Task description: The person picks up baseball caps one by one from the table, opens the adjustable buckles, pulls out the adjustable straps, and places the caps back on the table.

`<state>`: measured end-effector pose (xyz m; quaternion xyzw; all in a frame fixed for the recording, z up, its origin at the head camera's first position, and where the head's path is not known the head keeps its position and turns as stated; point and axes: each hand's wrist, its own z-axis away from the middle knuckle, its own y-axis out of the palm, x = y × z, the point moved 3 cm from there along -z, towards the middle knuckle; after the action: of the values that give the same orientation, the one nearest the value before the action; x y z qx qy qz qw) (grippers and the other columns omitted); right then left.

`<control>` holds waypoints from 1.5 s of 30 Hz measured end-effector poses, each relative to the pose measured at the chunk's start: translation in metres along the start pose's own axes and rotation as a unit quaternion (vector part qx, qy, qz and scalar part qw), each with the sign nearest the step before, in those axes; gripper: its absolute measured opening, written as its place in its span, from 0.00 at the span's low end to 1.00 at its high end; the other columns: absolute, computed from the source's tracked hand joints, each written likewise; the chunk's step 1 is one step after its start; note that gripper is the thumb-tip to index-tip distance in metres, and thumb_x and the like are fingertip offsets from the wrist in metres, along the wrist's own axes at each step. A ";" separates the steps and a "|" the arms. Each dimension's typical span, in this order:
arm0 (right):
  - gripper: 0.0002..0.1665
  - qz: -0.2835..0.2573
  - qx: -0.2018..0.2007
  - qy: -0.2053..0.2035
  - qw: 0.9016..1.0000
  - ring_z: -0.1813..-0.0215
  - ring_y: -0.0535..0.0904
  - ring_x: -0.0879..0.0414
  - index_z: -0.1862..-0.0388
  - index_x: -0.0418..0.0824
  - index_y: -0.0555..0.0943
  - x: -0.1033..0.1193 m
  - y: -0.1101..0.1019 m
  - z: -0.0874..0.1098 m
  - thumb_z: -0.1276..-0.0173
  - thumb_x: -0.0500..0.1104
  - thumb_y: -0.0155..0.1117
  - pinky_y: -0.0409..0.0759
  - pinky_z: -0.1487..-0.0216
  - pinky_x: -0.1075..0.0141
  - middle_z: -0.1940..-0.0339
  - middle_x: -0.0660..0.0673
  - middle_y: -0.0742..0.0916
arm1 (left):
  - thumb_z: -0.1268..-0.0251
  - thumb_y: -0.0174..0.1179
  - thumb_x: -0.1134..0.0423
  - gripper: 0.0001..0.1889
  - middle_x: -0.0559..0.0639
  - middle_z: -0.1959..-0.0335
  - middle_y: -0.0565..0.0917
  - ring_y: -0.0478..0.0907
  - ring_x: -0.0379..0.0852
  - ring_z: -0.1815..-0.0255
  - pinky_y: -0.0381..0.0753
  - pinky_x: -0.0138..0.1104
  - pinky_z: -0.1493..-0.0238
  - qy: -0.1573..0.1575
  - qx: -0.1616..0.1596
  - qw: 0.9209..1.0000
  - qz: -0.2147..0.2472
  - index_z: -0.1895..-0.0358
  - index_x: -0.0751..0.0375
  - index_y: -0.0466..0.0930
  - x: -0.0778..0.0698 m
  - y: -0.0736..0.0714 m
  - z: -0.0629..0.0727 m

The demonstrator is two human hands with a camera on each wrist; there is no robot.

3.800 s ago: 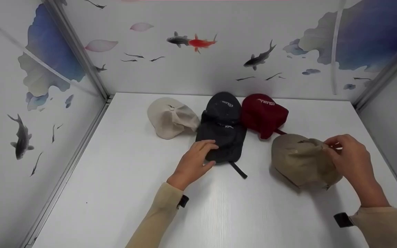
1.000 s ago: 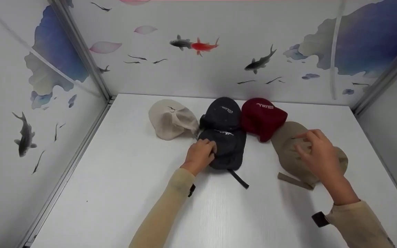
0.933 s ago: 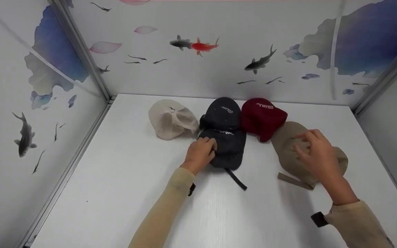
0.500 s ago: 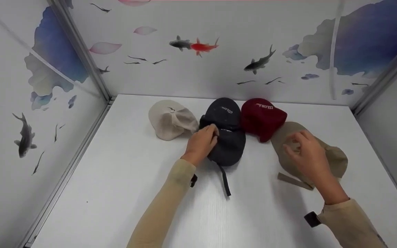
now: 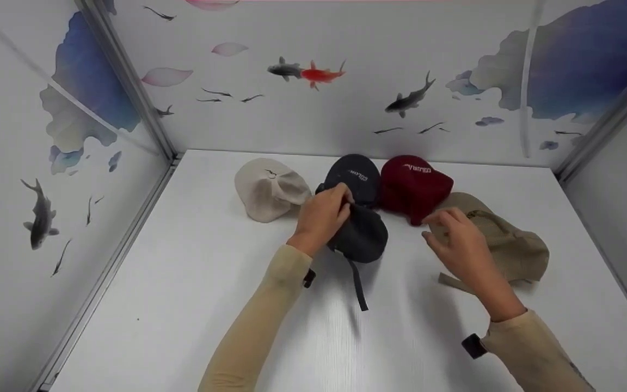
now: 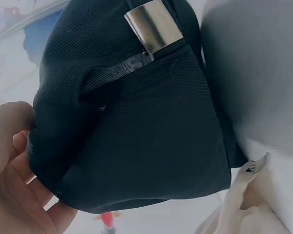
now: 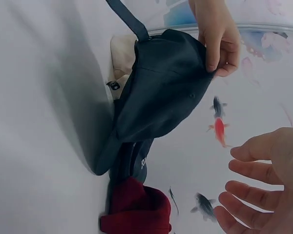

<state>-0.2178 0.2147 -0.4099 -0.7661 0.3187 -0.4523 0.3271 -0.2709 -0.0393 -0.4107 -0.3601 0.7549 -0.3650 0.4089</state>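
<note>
My left hand (image 5: 321, 215) pinches the front dark baseball cap (image 5: 365, 239) by its crown and holds it tilted, its loose strap (image 5: 358, 286) hanging down. The left wrist view shows the thumb and fingers (image 6: 63, 217) on the cap's edge, with a metal buckle (image 6: 154, 25) at its back opening. My right hand (image 5: 458, 239) hovers with fingers spread and nothing in them, overlapping the khaki cap (image 5: 520, 253) in the head view. From the right wrist, the held cap (image 7: 166, 87) shows clear of the fingers.
Along the back of the white table (image 5: 199, 305) lie a cream cap (image 5: 267, 190), a second dark cap (image 5: 352, 171) with white lettering, and a red cap (image 5: 414, 185). Panels printed with fish (image 5: 321, 73) enclose the table at the back and sides.
My right hand has let go of the khaki cap and moved left from it. The left hand, first touching the front dark cap, has gripped it and raised its far side.
</note>
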 end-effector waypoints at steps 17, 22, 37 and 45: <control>0.30 -0.046 0.064 -0.048 0.996 0.40 0.79 0.43 0.41 0.39 0.80 0.043 0.047 -0.002 0.36 0.54 0.71 0.82 0.43 0.50 0.32 0.38 0.77 | 0.28 0.59 0.59 0.04 0.45 0.63 0.87 0.85 0.44 0.67 0.84 0.36 0.65 0.033 -0.002 0.999 -0.043 0.56 0.51 0.78 -0.024 -0.011 0.007; 0.29 -0.029 0.044 -0.075 0.996 0.38 0.76 0.41 0.47 0.39 0.83 0.048 0.054 0.002 0.42 0.52 0.77 0.80 0.40 0.49 0.36 0.36 0.76 | 0.28 0.59 0.59 0.04 0.45 0.63 0.87 0.85 0.44 0.66 0.85 0.37 0.66 0.031 0.011 0.999 -0.038 0.56 0.51 0.78 -0.028 -0.009 0.010; 0.07 -0.105 0.076 -0.034 0.991 0.59 0.82 0.56 0.61 0.40 0.80 0.040 0.060 0.003 0.35 0.34 0.70 0.84 0.60 0.64 0.62 0.46 0.86 | 0.29 0.60 0.59 0.05 0.45 0.59 0.87 0.86 0.43 0.60 0.85 0.38 0.58 0.044 0.022 0.999 0.002 0.55 0.52 0.79 -0.030 -0.009 0.018; 0.04 -0.199 0.109 0.023 0.974 0.62 0.87 0.53 0.60 0.35 0.76 0.033 0.058 0.003 0.27 0.36 0.59 0.84 0.64 0.67 0.61 0.39 0.89 | 0.27 0.59 0.51 0.09 0.43 0.57 0.87 0.85 0.42 0.57 0.84 0.37 0.54 0.045 0.027 0.997 0.055 0.54 0.51 0.79 -0.023 -0.011 0.029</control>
<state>-0.2132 0.1556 -0.4410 -0.7632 0.1161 -0.5579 0.3046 -0.2334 -0.0325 -0.4042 -0.2901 0.7808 -0.3782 0.4039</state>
